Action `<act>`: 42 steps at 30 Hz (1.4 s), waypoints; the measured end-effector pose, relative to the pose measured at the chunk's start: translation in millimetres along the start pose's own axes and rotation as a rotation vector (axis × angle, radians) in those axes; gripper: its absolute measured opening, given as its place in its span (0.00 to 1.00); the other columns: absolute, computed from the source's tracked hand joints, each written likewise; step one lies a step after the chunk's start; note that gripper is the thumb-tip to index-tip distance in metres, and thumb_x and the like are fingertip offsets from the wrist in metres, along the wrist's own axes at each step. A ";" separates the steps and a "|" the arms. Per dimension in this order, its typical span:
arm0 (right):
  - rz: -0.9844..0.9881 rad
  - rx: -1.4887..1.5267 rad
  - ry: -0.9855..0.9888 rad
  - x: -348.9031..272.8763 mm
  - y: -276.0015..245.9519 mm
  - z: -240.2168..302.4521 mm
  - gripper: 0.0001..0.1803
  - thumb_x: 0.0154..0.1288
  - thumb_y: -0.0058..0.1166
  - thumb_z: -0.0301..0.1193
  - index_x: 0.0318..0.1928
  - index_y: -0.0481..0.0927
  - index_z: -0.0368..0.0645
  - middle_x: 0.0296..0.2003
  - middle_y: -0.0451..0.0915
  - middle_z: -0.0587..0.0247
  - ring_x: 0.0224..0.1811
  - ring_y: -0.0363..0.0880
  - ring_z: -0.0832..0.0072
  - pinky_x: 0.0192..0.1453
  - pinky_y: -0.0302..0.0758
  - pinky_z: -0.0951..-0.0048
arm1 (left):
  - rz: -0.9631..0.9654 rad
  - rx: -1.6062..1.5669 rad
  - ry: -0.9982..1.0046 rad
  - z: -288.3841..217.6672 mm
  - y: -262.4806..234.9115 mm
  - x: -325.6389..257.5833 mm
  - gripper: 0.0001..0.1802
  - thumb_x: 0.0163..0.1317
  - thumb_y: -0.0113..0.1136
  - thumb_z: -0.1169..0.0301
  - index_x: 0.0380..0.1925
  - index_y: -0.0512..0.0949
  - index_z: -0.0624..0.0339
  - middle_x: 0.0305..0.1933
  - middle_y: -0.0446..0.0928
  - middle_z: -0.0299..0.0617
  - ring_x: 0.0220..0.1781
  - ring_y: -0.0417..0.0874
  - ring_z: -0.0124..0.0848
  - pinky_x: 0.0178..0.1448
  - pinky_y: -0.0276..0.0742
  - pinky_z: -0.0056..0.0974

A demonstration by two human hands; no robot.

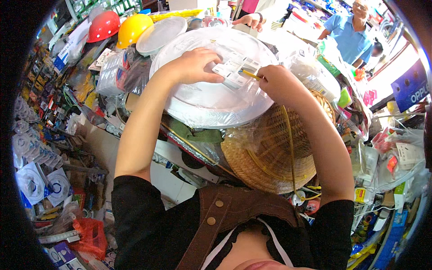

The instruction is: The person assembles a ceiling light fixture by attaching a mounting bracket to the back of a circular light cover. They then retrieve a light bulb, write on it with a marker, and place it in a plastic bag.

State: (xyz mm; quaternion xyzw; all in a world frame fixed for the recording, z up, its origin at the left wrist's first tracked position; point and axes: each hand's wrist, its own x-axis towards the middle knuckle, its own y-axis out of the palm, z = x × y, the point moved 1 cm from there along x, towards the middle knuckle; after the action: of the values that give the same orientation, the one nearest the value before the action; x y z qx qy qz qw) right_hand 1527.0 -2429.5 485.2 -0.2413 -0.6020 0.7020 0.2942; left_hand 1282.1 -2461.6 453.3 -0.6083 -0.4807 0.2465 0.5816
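A big white disc [202,110], wrapped in clear plastic, lay on the heaped goods in front of the person. On top of it, a little right of its middle, sat a cluster of small white blocks [235,74].

I saw the left hand [194,66] over the left part of the disc, thumb and forefinger apart, with the corner of the blocks between them; whether they touched it I could not tell. The right hand [278,83], at the disc's right edge, had its thumb and forefinger clamped on a yellow cord [251,75], whose end reached over the blocks. A longer yellow strand [289,139] hung below that hand; I couldn't tell if it was the same piece.

Just below the disc's near right edge was a woven straw hat [270,157]. Beyond the disc's far left edge stood a pale round lid [162,36], a yellow helmet [134,29] and a red helmet [104,26]. Another person's hand [249,20] showed past its far edge, and someone in a blue shirt [351,38] was well beyond, to the right.
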 end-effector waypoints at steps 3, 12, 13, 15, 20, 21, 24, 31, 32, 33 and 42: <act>0.004 0.098 -0.024 1.8 3.0 -6.3 0.14 0.56 0.46 0.27 0.42 0.78 0.35 0.29 0.79 0.47 0.35 0.79 0.56 0.43 0.74 0.60 | -0.031 -0.062 0.057 4.4 5.5 -1.2 0.22 0.56 0.59 0.53 0.41 0.73 0.60 0.50 0.74 0.44 0.56 0.71 0.40 0.62 0.64 0.43; -0.117 0.214 -0.058 12.4 21.8 1.0 0.16 0.58 0.49 0.32 0.46 0.76 0.39 0.34 0.80 0.44 0.41 0.79 0.53 0.48 0.73 0.57 | -0.147 -0.190 0.068 5.5 13.8 -2.2 0.21 0.54 0.62 0.56 0.40 0.74 0.59 0.44 0.74 0.43 0.49 0.73 0.40 0.56 0.68 0.39; -0.077 0.238 -0.040 10.1 20.1 2.2 0.16 0.58 0.50 0.34 0.44 0.77 0.40 0.36 0.80 0.43 0.43 0.78 0.51 0.50 0.73 0.56 | -0.149 -0.180 0.070 5.9 14.6 -1.8 0.21 0.53 0.63 0.56 0.39 0.74 0.59 0.44 0.74 0.43 0.49 0.74 0.40 0.55 0.68 0.39; -0.195 0.104 -0.090 1.7 15.5 12.5 0.17 0.57 0.52 0.37 0.43 0.78 0.40 0.36 0.80 0.45 0.44 0.78 0.52 0.50 0.73 0.57 | -0.146 -0.198 0.043 7.6 14.8 -2.2 0.21 0.53 0.64 0.57 0.39 0.74 0.60 0.43 0.74 0.44 0.47 0.74 0.40 0.54 0.69 0.39; -0.186 -0.018 -0.122 2.6 18.6 27.3 0.20 0.56 0.55 0.42 0.39 0.78 0.37 0.37 0.80 0.47 0.44 0.78 0.54 0.50 0.73 0.58 | -0.128 -0.212 0.000 9.1 13.6 -3.0 0.22 0.51 0.65 0.57 0.40 0.75 0.60 0.42 0.74 0.45 0.46 0.75 0.40 0.52 0.71 0.38; -0.143 -0.018 -0.099 4.5 17.5 27.9 0.20 0.57 0.55 0.42 0.39 0.78 0.37 0.37 0.80 0.47 0.44 0.78 0.54 0.50 0.73 0.58 | -0.135 -0.209 0.004 9.1 13.8 -3.4 0.23 0.51 0.65 0.57 0.40 0.75 0.61 0.42 0.75 0.45 0.46 0.75 0.40 0.52 0.71 0.38; -0.078 -0.005 -0.066 4.4 17.8 27.4 0.19 0.59 0.53 0.41 0.41 0.76 0.36 0.35 0.78 0.46 0.42 0.77 0.52 0.49 0.72 0.58 | -0.142 -0.212 -0.003 10.1 13.8 -5.5 0.23 0.50 0.66 0.57 0.41 0.75 0.61 0.44 0.75 0.46 0.48 0.75 0.40 0.52 0.71 0.38; 0.010 0.288 0.039 3.9 10.1 19.1 0.18 0.63 0.52 0.39 0.45 0.75 0.36 0.38 0.78 0.51 0.41 0.77 0.61 0.49 0.72 0.66 | -0.158 -0.273 -0.050 2.2 4.8 -14.8 0.26 0.48 0.68 0.60 0.45 0.74 0.63 0.50 0.74 0.48 0.53 0.74 0.42 0.58 0.69 0.41; 0.007 0.429 0.002 2.9 7.5 15.8 0.18 0.65 0.51 0.38 0.46 0.75 0.36 0.38 0.78 0.55 0.41 0.77 0.65 0.49 0.71 0.68 | -0.179 -0.323 -0.072 -1.1 1.5 -19.0 0.26 0.48 0.69 0.61 0.44 0.74 0.63 0.49 0.74 0.48 0.53 0.74 0.41 0.59 0.69 0.42; 0.003 0.569 -0.036 1.0 4.4 10.6 0.17 0.66 0.50 0.38 0.46 0.74 0.36 0.38 0.78 0.58 0.42 0.76 0.68 0.49 0.71 0.69 | -0.158 -0.439 -0.141 -3.7 1.3 -16.1 0.31 0.48 0.69 0.66 0.52 0.71 0.62 0.54 0.70 0.49 0.54 0.74 0.40 0.61 0.69 0.39; -0.394 0.267 -0.381 -27.9 -1.2 39.0 0.18 0.58 0.56 0.27 0.48 0.69 0.38 0.47 0.68 0.56 0.40 0.77 0.63 0.44 0.77 0.67 | -0.372 -1.473 -0.239 -29.6 -36.4 -47.3 0.26 0.64 0.54 0.64 0.60 0.64 0.64 0.47 0.78 0.42 0.45 0.79 0.27 0.49 0.76 0.31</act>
State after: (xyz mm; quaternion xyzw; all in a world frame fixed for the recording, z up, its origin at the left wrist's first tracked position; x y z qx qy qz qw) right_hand 1519.9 -2476.5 492.1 0.0570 -0.5840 0.7370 0.3355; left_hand 1276.9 -2521.8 481.4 -0.7172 -0.6745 -0.1751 0.0023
